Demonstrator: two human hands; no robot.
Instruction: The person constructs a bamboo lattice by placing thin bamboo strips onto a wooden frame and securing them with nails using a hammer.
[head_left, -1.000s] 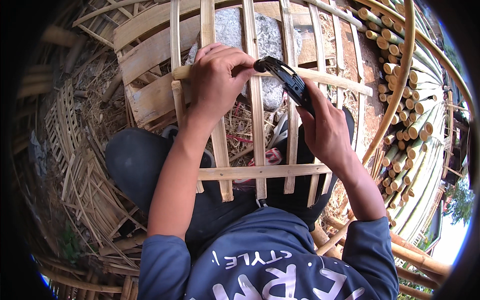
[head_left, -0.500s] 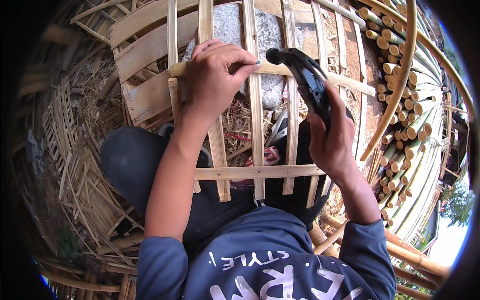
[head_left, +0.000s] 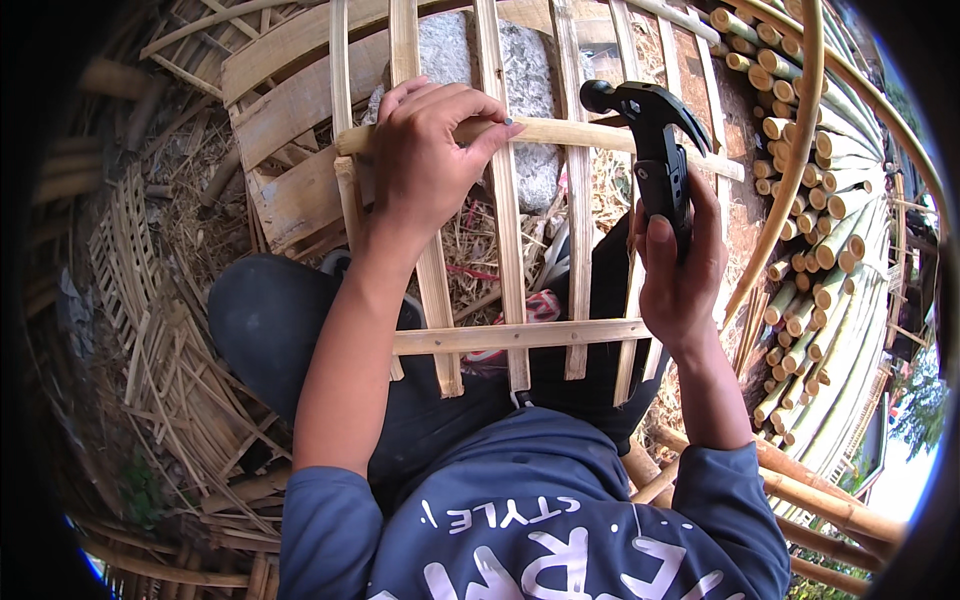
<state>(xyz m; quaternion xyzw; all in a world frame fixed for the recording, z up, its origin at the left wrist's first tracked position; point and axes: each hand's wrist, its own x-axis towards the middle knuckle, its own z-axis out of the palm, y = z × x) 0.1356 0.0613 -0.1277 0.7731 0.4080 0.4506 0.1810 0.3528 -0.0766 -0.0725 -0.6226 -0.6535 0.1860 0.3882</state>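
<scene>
A bamboo slat frame (head_left: 520, 336) rests across my knees, several upright slats crossed by two horizontal ones. My left hand (head_left: 425, 160) presses on the upper cross slat (head_left: 570, 134), fingertips pinched at a joint; whether a nail sits there I cannot tell. My right hand (head_left: 675, 275) grips the handle of a black claw hammer (head_left: 648, 125), raised upright to the right of the left hand, its head above the upper slat.
A grey stone block (head_left: 530, 60) and a wooden pallet (head_left: 290, 190) lie under the frame. Cut bamboo poles (head_left: 810, 250) are stacked on the right, a curved bamboo strip (head_left: 800, 150) beside them. Woven bamboo scraps (head_left: 130, 300) cover the ground at left.
My right hand has swung the hammer up and to the right, away from the joint, from lying nearly flat to standing upright. The left hand stays on the upper slat.
</scene>
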